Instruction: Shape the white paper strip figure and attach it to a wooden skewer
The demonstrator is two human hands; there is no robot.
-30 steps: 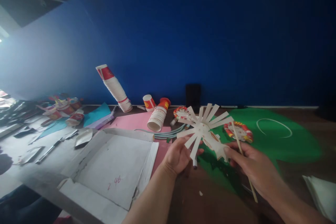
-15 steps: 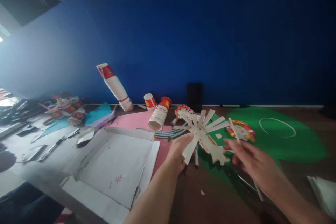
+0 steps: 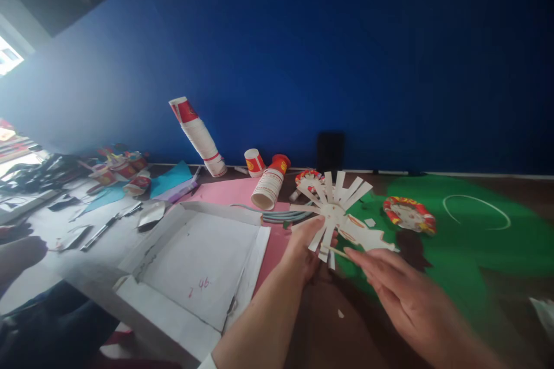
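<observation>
My left hand (image 3: 299, 249) grips a white cut paper cup (image 3: 332, 213), its wall slit into strips that fan out from a round base. A wider piece of card with brown-edged cut-outs (image 3: 367, 235) sticks out to its right; whether it is joined to the cup I cannot tell. Pinched in my right hand (image 3: 396, 285) is a thin wooden stick (image 3: 336, 252). Its tip lies at the lower strips, close to my left fingers; contact is not clear. Behind, on green paper (image 3: 465, 248), rests a red and yellow cut cup piece (image 3: 409, 214).
Left of my hands lies an open white cardboard box lid (image 3: 186, 271). Stacked paper cups (image 3: 203, 141) lean near the blue wall panel (image 3: 346, 57), with more cups (image 3: 266, 187) beside grey cables (image 3: 285, 216). At far left, a person's dark-clothed leg (image 3: 56, 323) shows.
My right hand has moved left, bringing the stick from upright beside the cut cup to across its lower strips. The view has shifted slightly, so the table things appear further right.
</observation>
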